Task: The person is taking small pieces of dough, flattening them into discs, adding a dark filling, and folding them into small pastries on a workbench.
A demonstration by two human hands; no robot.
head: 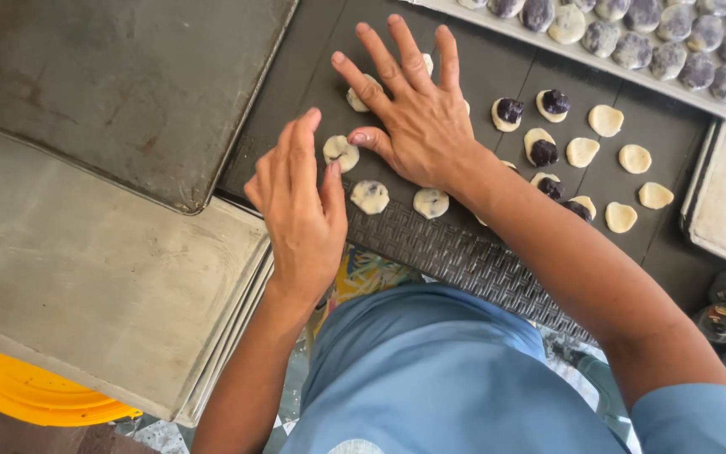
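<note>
While both hands hover, dough round (340, 153) lies between fingers (329, 181).

Daylit dark woven table (455, 252), patterned floor (161, 435) beneath.

The counter (464, 252) at centre frame is dark woven wicker, rough and matt, carrying soft, pale, floury dough discs (607, 120). At upper left a dull, stained metal tray (128, 84) overlaps matt grey ones (86, 277), above glossy yellow plastic (27, 395).
</note>
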